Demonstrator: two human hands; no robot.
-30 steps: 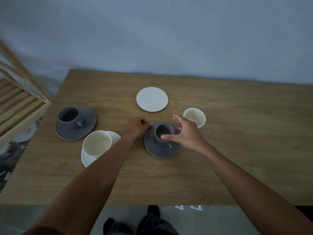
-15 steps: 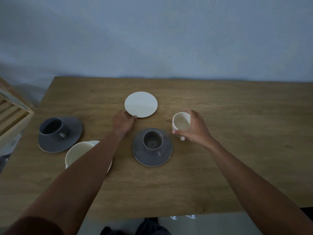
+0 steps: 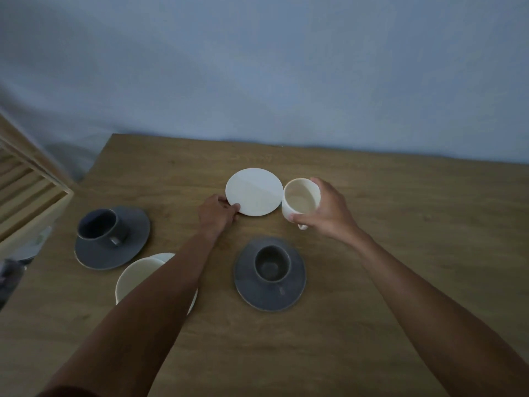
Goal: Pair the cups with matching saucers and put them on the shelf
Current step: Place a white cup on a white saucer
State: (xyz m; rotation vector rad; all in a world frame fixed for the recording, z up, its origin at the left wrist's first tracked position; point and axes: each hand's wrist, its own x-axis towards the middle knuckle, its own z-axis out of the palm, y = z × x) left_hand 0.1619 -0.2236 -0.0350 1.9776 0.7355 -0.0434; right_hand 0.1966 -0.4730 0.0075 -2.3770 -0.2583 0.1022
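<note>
My right hand grips a white cup, lifted and tilted just right of a bare white saucer. My left hand pinches that saucer's near left edge. In front of both hands a grey cup stands on a grey saucer. At the left a second grey cup sits on its grey saucer. A second white cup on a white saucer is partly hidden under my left forearm.
The wooden table ends at a blue-grey wall behind. A slatted wooden shelf stands off the table's left edge, with something pale on a lower level.
My right hand left the grey cup, took the white cup and lifted it toward the white saucer. My left hand moved from the grey saucer to the white saucer's edge.
</note>
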